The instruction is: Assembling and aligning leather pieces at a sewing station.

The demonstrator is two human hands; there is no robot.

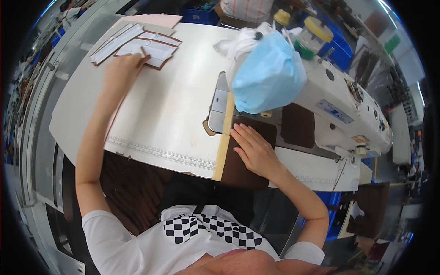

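My left hand [128, 66] reaches to the far left of the white sewing table [169, 105]. Its fingers are bent together at the near edge of a stack of white pieces with brown edging [158, 48]; what they pinch is hidden. My right hand [254, 151] lies flat, fingers stretched out, on a dark brown panel [245, 172]. This panel rests beside a pale yellow strip [223, 151] and overhangs the table's front edge. Right of the panel stands a white sewing machine [330, 98]. A second brown piece [298, 123] lies under its arm.
A light blue face mask [266, 75] hangs over the machine's head, hiding the needle area. Behind it are a yellow-lidded jar [316, 34] and a blue bin [337, 48]. A ruler scale [160, 151] runs along the front edge. Another person [247, 9] sits beyond the table.
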